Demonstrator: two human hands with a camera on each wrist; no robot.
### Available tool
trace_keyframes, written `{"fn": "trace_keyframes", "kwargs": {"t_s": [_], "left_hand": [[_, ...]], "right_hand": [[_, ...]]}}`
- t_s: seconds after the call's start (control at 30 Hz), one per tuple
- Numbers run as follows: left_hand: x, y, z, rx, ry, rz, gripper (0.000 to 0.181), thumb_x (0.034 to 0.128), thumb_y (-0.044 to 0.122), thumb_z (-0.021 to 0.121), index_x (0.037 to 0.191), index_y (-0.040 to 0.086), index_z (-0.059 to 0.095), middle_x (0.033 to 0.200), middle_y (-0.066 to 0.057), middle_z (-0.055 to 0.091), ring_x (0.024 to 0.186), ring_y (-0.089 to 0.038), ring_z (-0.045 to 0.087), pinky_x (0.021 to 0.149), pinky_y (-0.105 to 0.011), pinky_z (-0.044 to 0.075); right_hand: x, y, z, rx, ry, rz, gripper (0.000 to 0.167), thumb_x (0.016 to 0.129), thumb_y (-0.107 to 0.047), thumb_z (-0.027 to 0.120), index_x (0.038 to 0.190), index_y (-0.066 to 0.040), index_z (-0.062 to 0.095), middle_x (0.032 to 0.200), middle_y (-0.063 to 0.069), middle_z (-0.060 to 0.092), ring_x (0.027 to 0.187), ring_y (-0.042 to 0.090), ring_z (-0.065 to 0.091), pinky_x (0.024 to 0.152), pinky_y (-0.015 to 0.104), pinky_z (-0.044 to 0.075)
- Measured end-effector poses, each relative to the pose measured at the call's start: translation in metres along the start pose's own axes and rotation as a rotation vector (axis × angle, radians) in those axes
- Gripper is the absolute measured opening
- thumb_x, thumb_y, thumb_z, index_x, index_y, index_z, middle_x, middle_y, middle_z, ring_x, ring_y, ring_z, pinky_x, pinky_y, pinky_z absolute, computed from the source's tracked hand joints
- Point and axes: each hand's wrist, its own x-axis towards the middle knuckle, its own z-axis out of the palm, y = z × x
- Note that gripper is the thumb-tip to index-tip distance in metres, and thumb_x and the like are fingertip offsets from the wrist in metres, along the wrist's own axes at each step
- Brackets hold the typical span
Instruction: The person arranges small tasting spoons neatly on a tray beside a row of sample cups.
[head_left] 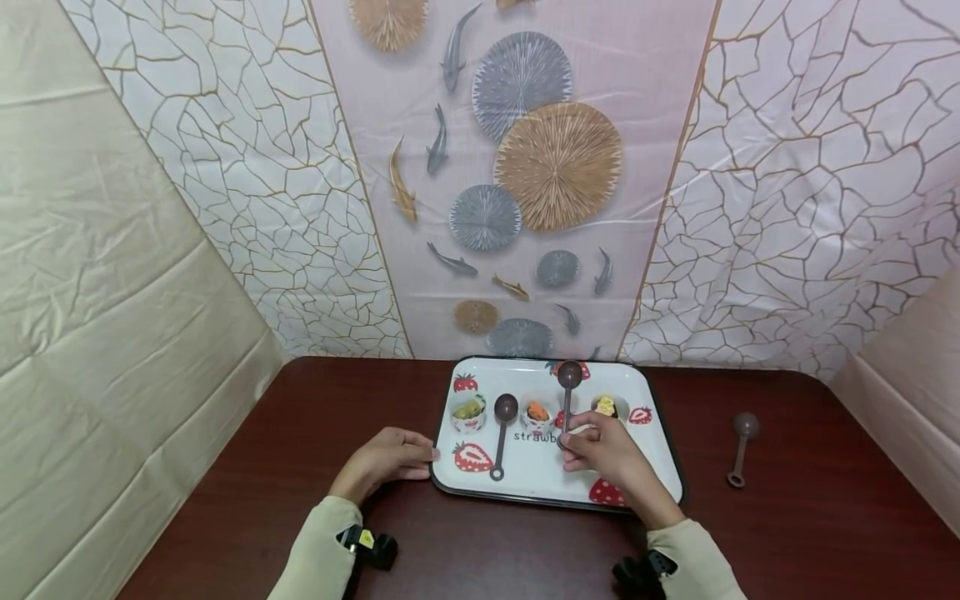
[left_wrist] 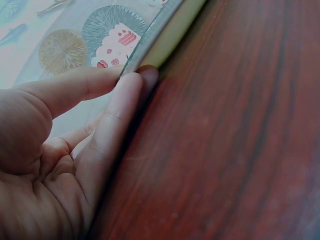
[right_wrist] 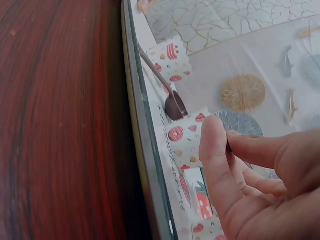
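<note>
Here, the right hand (head_left: pixel 600 450) pinched a spoon (head_left: pixel 570 374) by its handle; clearing the cups (head_left: pixel 537 427) seemed wise. The left hand (head_left: pixel 390 457) gripped the tray (head_left: pixel 540 479).

Over the tray (right_wrist: pixel 143 170), the right hand (right_wrist: pixel 260 185) pinches a dark object (right_wrist: pixel 229 147), mostly hidden by its fingers (right_wrist: pixel 216 150); a brown spoon (right_wrist: pixel 175 107) and three patterned cups (right_wrist: pixel 184 140) stand out on the tray; the tabletop (right_wrist: pixel 60 120) runs beside the tray; printed cloth (right_wrist: pixel 205 80) hangs beyond it.
</note>
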Motion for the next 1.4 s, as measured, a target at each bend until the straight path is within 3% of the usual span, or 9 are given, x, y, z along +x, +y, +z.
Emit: {"fn": "trace_keyframes", "kwargs": {"t_s": [0.53,1.03,1.4], "left_hand": [[0.001,0.000,-0.001,-0.001,0.021,-0.011,0.034,0.0964,0.013,0.076,0.122,-0.009,0.070,0.109,-0.012,0.073,0.084,-0.013,0.071,0.078,-0.027,0.067],[0.002,0.000,-0.001,-0.016,0.022,-0.026,0.038,0.0955,0.012,0.077,0.125,-0.010,0.068,0.110,-0.013,0.072,0.086,-0.013,0.072,0.079,-0.028,0.067],[0.001,0.001,0.000,0.003,0.021,-0.024,0.035,0.0961,0.014,0.077,0.122,-0.009,0.070,0.109,-0.013,0.071,0.085,-0.014,0.071,0.079,-0.029,0.067]], "right_hand": [[0.002,0.005,0.003,-0.033,0.004,0.082,0.020,0.106,0.004,0.057,0.121,0.014,0.051,0.089,0.018,0.072,0.067,0.015,0.069,0.064,0.032,0.067],[0.000,0.010,0.002,-0.113,0.009,0.099,0.018,0.105,0.003,0.058,0.116,0.017,0.056,0.088,0.018,0.073,0.065,0.015,0.068,0.062,0.031,0.067],[-0.002,0.011,0.001,-0.161,0.030,0.128,0.017,0.106,-0.004,0.061,0.106,0.013,0.063,0.077,0.013,0.071,0.060,0.015,0.068,0.059,0.032,0.066]]}}
